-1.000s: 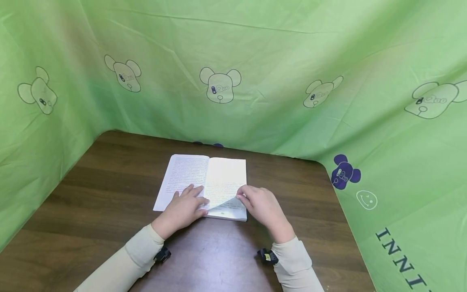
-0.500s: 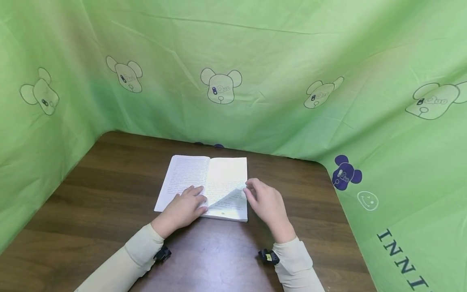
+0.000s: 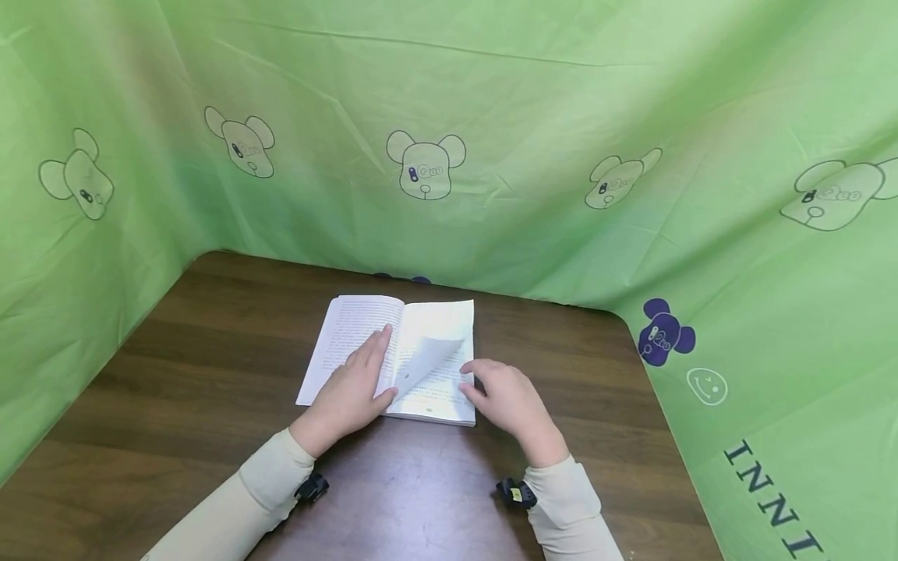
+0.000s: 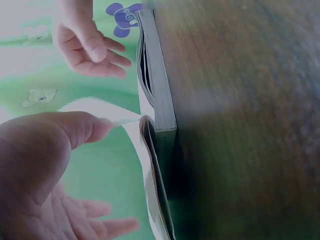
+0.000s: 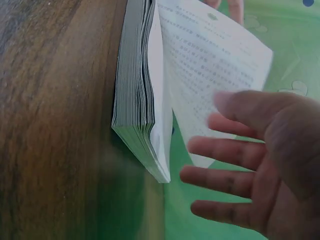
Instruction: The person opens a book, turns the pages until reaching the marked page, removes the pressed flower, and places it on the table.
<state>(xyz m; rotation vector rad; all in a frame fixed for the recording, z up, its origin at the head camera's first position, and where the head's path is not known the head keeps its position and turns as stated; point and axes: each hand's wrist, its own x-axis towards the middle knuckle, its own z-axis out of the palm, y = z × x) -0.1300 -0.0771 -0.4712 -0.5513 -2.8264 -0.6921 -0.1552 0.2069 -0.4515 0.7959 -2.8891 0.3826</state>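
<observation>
Got a book (image 3: 412, 319) open on the tabletop (image 3: 582, 366). Got left hand (image 3: 347, 396) at lifted page (image 3: 424, 360), right hand (image 3: 508, 399) nearby, thumbs and fingers apart.

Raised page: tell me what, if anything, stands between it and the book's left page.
The left hand does: it is over the inner, near part of the left page, beside the raised page.

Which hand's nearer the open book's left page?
Left. The left hand is over the left page, hiding its lower inner part in the head view. The right hand is farther off, by the outer edge of the right page.
</observation>
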